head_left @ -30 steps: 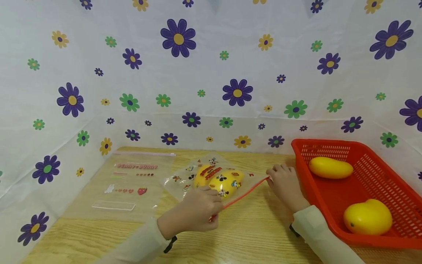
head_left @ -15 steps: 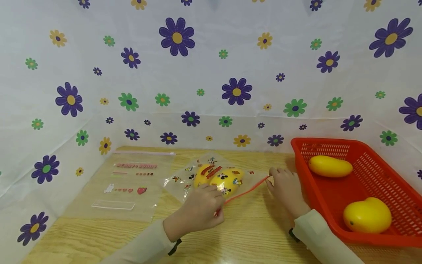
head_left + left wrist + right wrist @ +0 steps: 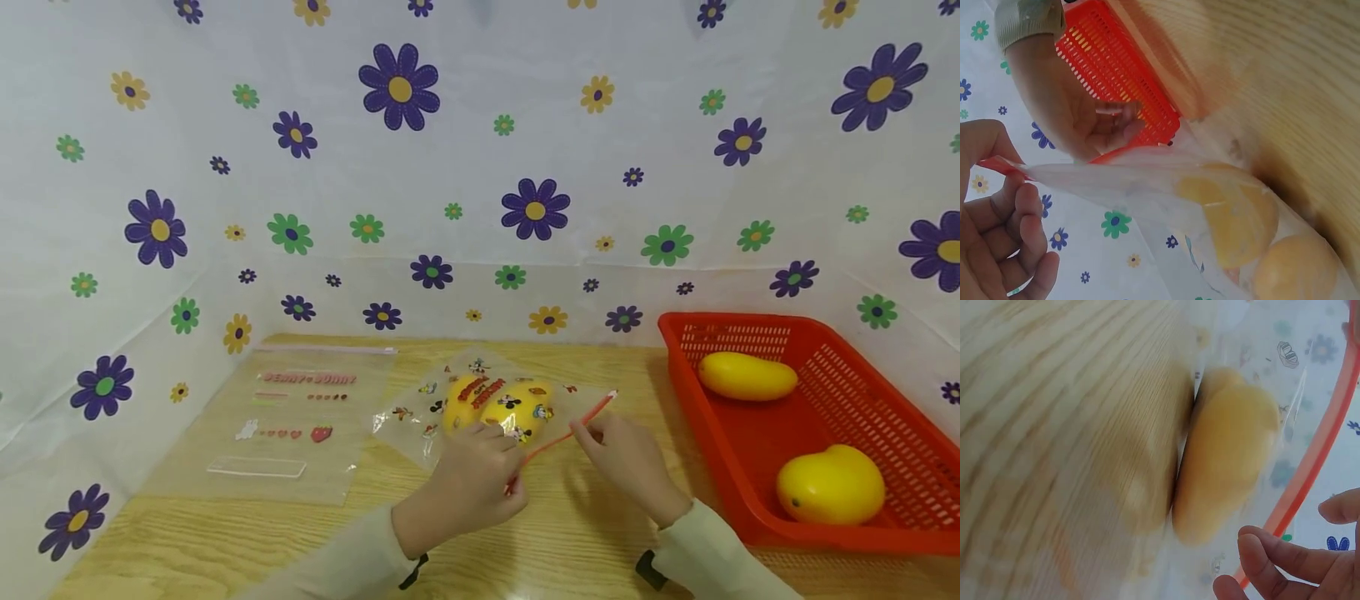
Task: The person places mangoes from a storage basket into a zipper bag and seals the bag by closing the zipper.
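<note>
A clear zip bag (image 3: 408, 421) with cartoon prints and a red zip strip (image 3: 600, 406) lies in the middle of the wooden table. Inside it are two yellow mangoes (image 3: 525, 404), blurred through the plastic in both wrist views. My left hand (image 3: 468, 479) pinches the red strip near its near-left end, thumb against the bent index finger. At the strip's right part is my right hand (image 3: 630, 462). In the right wrist view, its thumb and fingers (image 3: 1294, 559) are spread apart about the strip, with a gap between them.
A red perforated basket (image 3: 720, 467) stands at the right with two more mangoes, one at the back (image 3: 747, 377) and one at the front (image 3: 830, 486). A flat clear zip bag (image 3: 281, 417) with pink prints lies at the left. Flower-patterned sheeting (image 3: 450, 150) encloses the back and sides.
My right hand has let go of the strip's far-right end and moved left along it, so that the end now shows. My left hand has shifted slightly right, still pinching the strip.
</note>
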Demonstrator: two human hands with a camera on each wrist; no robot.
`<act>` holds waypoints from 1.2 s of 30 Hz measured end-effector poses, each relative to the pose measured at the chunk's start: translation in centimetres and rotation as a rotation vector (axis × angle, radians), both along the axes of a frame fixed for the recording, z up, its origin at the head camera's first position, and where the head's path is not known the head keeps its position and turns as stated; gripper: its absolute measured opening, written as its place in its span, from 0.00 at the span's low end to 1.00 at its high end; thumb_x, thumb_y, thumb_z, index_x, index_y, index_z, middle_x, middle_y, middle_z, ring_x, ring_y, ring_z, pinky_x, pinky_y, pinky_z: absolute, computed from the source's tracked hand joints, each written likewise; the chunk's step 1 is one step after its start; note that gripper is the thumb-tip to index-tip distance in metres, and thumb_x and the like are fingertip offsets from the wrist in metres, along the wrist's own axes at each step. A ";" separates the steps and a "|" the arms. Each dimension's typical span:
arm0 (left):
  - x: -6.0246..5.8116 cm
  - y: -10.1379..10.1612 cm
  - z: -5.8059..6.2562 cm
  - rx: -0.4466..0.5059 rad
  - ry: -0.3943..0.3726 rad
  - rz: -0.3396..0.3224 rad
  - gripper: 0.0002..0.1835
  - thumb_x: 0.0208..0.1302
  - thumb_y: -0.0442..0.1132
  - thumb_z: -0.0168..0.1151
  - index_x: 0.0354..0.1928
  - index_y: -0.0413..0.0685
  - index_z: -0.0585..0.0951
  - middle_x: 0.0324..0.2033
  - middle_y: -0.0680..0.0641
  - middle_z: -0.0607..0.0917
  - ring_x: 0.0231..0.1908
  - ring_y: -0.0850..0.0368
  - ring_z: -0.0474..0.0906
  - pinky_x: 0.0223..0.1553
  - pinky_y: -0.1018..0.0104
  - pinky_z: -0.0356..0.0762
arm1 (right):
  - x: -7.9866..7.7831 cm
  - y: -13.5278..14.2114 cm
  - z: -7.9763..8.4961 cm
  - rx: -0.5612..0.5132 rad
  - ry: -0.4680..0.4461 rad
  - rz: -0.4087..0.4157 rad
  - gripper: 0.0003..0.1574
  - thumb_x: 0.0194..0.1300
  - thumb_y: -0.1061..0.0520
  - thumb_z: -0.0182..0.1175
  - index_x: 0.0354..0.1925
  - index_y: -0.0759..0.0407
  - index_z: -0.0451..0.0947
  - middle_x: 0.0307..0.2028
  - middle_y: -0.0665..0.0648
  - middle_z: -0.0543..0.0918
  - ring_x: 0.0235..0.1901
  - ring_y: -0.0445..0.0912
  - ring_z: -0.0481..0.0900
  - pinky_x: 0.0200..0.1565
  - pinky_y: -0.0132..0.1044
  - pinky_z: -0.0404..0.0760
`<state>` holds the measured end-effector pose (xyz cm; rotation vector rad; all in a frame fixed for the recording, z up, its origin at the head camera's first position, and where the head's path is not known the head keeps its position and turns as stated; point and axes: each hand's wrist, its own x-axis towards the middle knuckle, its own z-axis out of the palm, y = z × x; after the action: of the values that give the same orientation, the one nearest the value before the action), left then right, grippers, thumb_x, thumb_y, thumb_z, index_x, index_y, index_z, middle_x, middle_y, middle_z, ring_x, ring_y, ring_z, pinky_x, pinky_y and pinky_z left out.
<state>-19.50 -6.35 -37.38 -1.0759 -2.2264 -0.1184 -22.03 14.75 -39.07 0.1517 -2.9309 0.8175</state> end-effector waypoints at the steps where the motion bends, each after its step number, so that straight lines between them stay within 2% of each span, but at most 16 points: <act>1: 0.1 0.2 -0.1 -0.009 0.002 0.003 0.12 0.38 0.42 0.63 0.11 0.57 0.69 0.12 0.61 0.72 0.17 0.65 0.63 0.25 0.74 0.62 | 0.0 -0.1 0.0 -0.010 -0.006 -0.007 0.29 0.65 0.43 0.53 0.11 0.53 0.64 0.10 0.47 0.57 0.14 0.40 0.55 0.20 0.30 0.53; 5: 0.4 0.8 -0.5 -0.045 0.007 0.000 0.11 0.40 0.44 0.63 0.12 0.57 0.70 0.13 0.60 0.73 0.19 0.64 0.68 0.28 0.72 0.69 | -0.1 -0.3 0.2 -0.037 -0.025 -0.025 0.26 0.63 0.43 0.56 0.14 0.55 0.73 0.11 0.47 0.59 0.14 0.40 0.57 0.19 0.30 0.53; 8: 0.7 1.3 -0.6 -0.061 0.003 -0.022 0.10 0.41 0.44 0.63 0.13 0.57 0.71 0.15 0.60 0.75 0.21 0.64 0.71 0.28 0.72 0.69 | -0.3 -0.6 0.1 -0.040 -0.017 -0.040 0.21 0.61 0.44 0.58 0.18 0.56 0.79 0.11 0.47 0.62 0.14 0.40 0.60 0.19 0.31 0.55; 14: 0.9 2.2 -0.8 -0.133 0.001 -0.033 0.09 0.45 0.46 0.63 0.16 0.57 0.74 0.17 0.60 0.76 0.23 0.63 0.72 0.28 0.72 0.68 | -1.0 -1.1 0.0 -0.009 0.032 -0.069 0.20 0.57 0.47 0.62 0.14 0.54 0.76 0.10 0.47 0.65 0.13 0.41 0.60 0.18 0.31 0.54; 17: 0.9 2.3 -0.7 -0.173 -0.003 -0.029 0.11 0.48 0.51 0.63 0.18 0.57 0.75 0.19 0.60 0.77 0.25 0.64 0.74 0.30 0.71 0.70 | -1.3 -1.0 -0.2 0.015 0.044 -0.068 0.15 0.54 0.50 0.62 0.16 0.55 0.78 0.12 0.47 0.70 0.14 0.41 0.63 0.18 0.31 0.58; 22: 0.9 1.6 -0.5 -0.209 -0.111 -0.023 0.18 0.56 0.61 0.58 0.24 0.56 0.77 0.26 0.59 0.81 0.31 0.62 0.77 0.36 0.69 0.73 | -2.0 -0.8 -0.5 0.018 0.040 -0.077 0.09 0.52 0.54 0.62 0.22 0.59 0.81 0.15 0.50 0.74 0.16 0.42 0.67 0.19 0.31 0.63; 25: 0.5 0.4 -0.3 -0.201 -0.172 0.009 0.17 0.58 0.61 0.56 0.31 0.56 0.78 0.29 0.58 0.81 0.34 0.61 0.77 0.40 0.66 0.74 | -2.4 -0.6 -0.5 0.023 0.056 -0.083 0.09 0.52 0.55 0.62 0.22 0.59 0.80 0.16 0.50 0.75 0.17 0.42 0.68 0.20 0.31 0.64; 28: -0.3 -1.1 0.0 -0.169 -0.173 0.052 0.14 0.57 0.57 0.58 0.33 0.55 0.78 0.28 0.58 0.79 0.33 0.61 0.77 0.39 0.65 0.75 | -2.7 -0.5 -0.5 0.029 0.079 -0.082 0.08 0.51 0.55 0.62 0.22 0.59 0.80 0.16 0.50 0.75 0.18 0.42 0.68 0.21 0.31 0.64; 30: -1.1 -2.2 0.1 -0.133 -0.171 0.082 0.13 0.55 0.54 0.61 0.31 0.54 0.78 0.26 0.57 0.79 0.30 0.61 0.75 0.36 0.66 0.74 | -2.8 -0.4 -0.4 0.030 0.087 -0.079 0.07 0.50 0.56 0.61 0.22 0.59 0.81 0.16 0.50 0.76 0.18 0.42 0.68 0.21 0.31 0.64; 33: -2.4 -4.0 0.3 -0.112 -0.215 0.164 0.12 0.53 0.51 0.64 0.28 0.52 0.77 0.24 0.56 0.78 0.27 0.60 0.72 0.34 0.65 0.73 | -2.9 -0.3 -0.3 0.037 0.091 -0.075 0.07 0.50 0.56 0.61 0.23 0.59 0.81 0.17 0.50 0.77 0.19 0.42 0.69 0.22 0.31 0.65; 36: -3.7 -5.7 0.3 -0.129 -0.282 0.252 0.12 0.52 0.49 0.65 0.27 0.50 0.77 0.22 0.54 0.78 0.24 0.59 0.70 0.32 0.64 0.72 | -3.1 -0.2 -0.3 0.040 0.083 -0.077 0.08 0.51 0.55 0.61 0.24 0.59 0.81 0.18 0.50 0.77 0.19 0.43 0.69 0.22 0.31 0.65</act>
<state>-23.19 -12.07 -37.13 -0.8783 -2.6354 -0.0185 -25.12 14.58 -39.34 0.0741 -2.8566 0.7235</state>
